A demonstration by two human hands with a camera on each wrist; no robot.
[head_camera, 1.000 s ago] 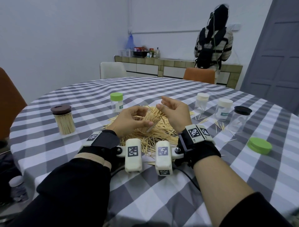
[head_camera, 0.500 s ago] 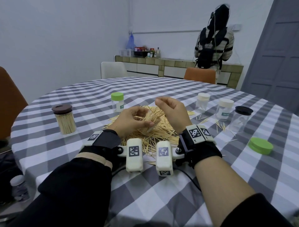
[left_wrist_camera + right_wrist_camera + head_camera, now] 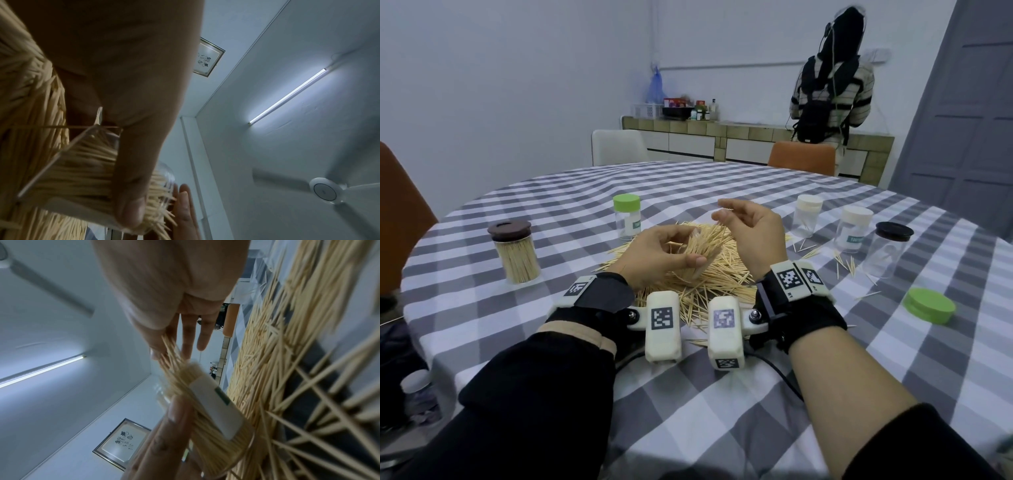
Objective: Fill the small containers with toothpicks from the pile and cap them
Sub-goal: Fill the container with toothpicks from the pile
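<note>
My left hand (image 3: 659, 253) grips a small clear container (image 3: 703, 248), tilted over the toothpick pile (image 3: 709, 287) and packed with toothpicks that stick out of its mouth. The left thumb (image 3: 131, 194) lies across the container (image 3: 82, 170). My right hand (image 3: 751, 233) hovers just above and right of the mouth. Its thumb and fingers pinch a few toothpicks (image 3: 167, 350) that reach into the container (image 3: 213, 404). The container's white label faces the right wrist camera.
A full brown-lidded jar (image 3: 515, 251) stands at the left and a green-capped jar (image 3: 627, 219) behind the pile. Two white-capped jars (image 3: 808, 219) (image 3: 856, 228), a black-lidded jar (image 3: 890, 250) and a loose green lid (image 3: 929, 305) sit at the right. A person (image 3: 832, 85) stands at the far counter.
My right hand has lifted a little above the container mouth, its fingertips higher than before. The left hand and container have stayed in place.
</note>
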